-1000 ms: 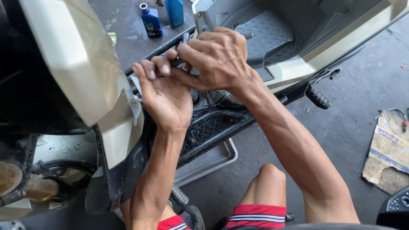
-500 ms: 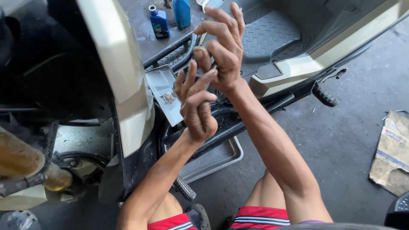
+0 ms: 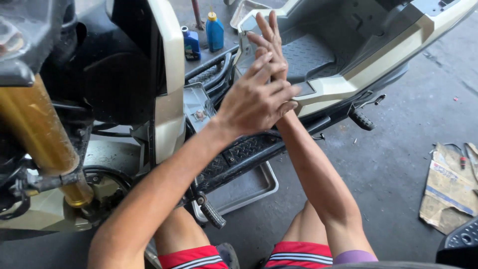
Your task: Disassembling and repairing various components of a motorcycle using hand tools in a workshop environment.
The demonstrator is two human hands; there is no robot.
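Both hands (image 3: pixel 264 84) lifted off scooter (image 3: pixel 348 60), palms rubbing together

Your left hand (image 3: pixel 256 102) lies spread across your right hand (image 3: pixel 269 47), fingers straight, both raised over the scooter's beige-trimmed grey footboard (image 3: pixel 318 57).
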